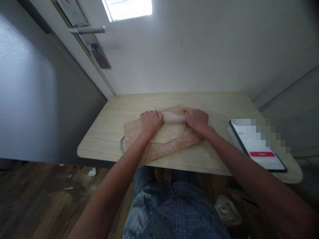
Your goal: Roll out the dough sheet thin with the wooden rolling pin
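Note:
My left hand point(151, 121) is closed around the left end of a floury rolling pin point(173, 117). At its other end, my right hand point(196, 119) grips it too. The pin lies across the far part of a flattened sheet of dough point(168, 133), which spreads out pale and thin toward me. Beneath the dough is a wooden cutting board point(159, 151), turned at an angle, with white flour smeared along its near side. A metal handle point(122, 145) sticks out from the board's left edge. My hands cover both ends of the pin.
The board rests on a light wooden table point(211, 99) with rounded corners. A tablet point(264, 162) with a lit screen lies at the table's right. Behind stands a pale door with a lever handle point(87, 30). A plastic bag point(227, 209) sits below, right.

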The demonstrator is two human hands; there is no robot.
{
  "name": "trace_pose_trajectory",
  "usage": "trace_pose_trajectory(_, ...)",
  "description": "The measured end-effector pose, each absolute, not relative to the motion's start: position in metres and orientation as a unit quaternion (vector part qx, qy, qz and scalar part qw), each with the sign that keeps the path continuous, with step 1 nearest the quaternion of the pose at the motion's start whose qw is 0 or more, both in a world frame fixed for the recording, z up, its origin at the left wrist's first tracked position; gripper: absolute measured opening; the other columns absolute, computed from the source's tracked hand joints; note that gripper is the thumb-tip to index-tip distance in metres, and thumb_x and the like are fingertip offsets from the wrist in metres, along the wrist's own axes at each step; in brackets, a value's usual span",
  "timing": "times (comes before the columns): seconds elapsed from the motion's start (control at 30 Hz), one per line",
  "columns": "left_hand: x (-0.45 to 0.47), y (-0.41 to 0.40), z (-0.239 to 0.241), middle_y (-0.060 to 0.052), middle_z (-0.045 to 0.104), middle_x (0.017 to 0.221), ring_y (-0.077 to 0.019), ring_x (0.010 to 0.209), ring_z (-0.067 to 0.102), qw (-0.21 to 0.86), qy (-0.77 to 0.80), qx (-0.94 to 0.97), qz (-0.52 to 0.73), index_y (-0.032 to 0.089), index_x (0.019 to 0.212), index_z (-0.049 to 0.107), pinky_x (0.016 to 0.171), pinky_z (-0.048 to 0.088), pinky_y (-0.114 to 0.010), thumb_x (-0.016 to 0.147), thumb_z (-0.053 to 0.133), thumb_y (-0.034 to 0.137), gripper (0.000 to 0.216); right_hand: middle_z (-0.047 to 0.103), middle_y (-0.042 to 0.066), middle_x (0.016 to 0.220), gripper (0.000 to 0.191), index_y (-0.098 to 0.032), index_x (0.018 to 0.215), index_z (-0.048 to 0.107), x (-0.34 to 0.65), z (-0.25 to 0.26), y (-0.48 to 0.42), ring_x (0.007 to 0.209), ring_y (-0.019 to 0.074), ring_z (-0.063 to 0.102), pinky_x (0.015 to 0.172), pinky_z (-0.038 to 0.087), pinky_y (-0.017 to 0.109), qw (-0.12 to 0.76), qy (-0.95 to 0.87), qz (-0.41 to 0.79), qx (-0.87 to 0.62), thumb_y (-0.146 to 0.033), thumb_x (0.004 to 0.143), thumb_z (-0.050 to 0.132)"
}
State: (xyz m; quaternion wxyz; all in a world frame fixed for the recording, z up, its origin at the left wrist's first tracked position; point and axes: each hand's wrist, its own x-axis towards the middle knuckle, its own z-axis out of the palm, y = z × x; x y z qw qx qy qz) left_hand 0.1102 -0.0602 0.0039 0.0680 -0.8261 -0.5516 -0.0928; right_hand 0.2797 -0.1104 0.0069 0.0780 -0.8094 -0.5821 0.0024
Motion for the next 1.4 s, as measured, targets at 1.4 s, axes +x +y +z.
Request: trace_pose_trajectory(1.4,0.076,-0.107,-0.012,-0.016,0.044,0.135,-0.0271,0.116,0.046,0.066,-0.481,-0.864,-0.133,0.016,0.134,0.035,0.1,0.029,-0.043,0.091,0.026,0.043,0.052,0.042,0.016,0.136,0.063,-0.013,0.114,0.058,0.286,0.019,-0.112,0.124,0.03,0.037,0.096,0.037,0.042,-0.022,-0.822,0.023,-0.569,-0.063,0.08,0.04)
